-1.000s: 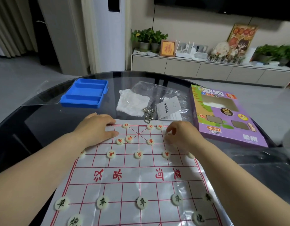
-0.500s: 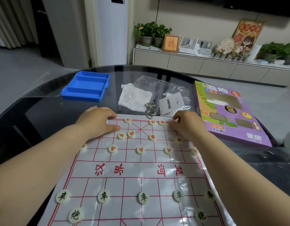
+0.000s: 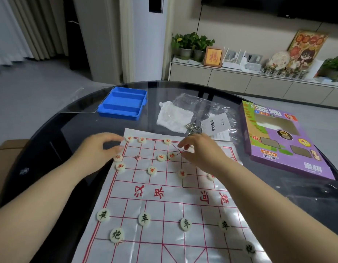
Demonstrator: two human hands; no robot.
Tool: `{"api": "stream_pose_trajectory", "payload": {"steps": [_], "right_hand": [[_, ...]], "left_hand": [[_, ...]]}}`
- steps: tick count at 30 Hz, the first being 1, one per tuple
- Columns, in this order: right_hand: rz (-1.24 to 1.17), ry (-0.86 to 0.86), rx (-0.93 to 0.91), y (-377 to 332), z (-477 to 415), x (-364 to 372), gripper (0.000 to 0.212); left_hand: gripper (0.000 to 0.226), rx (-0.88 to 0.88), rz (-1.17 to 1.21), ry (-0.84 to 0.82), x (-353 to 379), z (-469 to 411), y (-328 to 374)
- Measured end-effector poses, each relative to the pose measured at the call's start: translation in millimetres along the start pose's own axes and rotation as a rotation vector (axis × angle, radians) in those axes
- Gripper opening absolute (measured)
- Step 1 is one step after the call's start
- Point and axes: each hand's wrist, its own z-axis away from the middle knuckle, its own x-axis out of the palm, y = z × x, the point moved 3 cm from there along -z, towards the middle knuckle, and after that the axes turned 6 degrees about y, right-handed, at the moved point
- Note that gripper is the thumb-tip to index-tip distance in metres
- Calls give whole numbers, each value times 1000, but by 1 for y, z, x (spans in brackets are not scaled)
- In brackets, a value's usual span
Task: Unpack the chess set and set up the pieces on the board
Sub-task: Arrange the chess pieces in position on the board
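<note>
A white paper chess board (image 3: 164,205) with red lines lies on the dark glass table (image 3: 50,149). Several round cream pieces with red characters (image 3: 152,170) stand on its far half. Cream pieces with dark characters (image 3: 144,219) stand in a row on the near half. My left hand (image 3: 99,150) rests at the board's far left corner, fingers stretched toward a red piece (image 3: 129,138), holding nothing. My right hand (image 3: 200,150) hovers over the far middle. Its fingers curve down beside two red pieces (image 3: 171,155), and bare board shows between thumb and forefinger.
A blue compartment tray (image 3: 124,105) sits far left on the table. Behind the board lie a crumpled white bag (image 3: 174,118), metal rings (image 3: 193,127), a leaflet (image 3: 215,124) and clear plastic. The purple game box (image 3: 278,137) lies to the right.
My right hand has moved left from the far right of the board to its far middle. My left hand slid off the corner, uncovering pieces there. The view shifted.
</note>
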Motion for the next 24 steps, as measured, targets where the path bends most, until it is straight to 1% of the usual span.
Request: {"api": "stream_pose_trajectory", "payload": {"steps": [5, 8, 12, 17, 24], "right_hand": [[42, -77, -16, -13, -8, 19, 35], [73, -91, -37, -15, -11, 25, 31], [107, -42, -42, -7, -16, 21, 26], [44, 79, 99, 13, -25, 6, 22], [172, 21, 100, 12, -38, 22, 27]], "left_hand": [[31, 4, 65, 62, 4, 7, -19], [34, 40, -47, 1, 9, 4, -24], [32, 33, -24, 3, 9, 1, -28], [26, 41, 34, -1, 8, 0, -32], [27, 20, 86, -40, 7, 0, -34]]}}
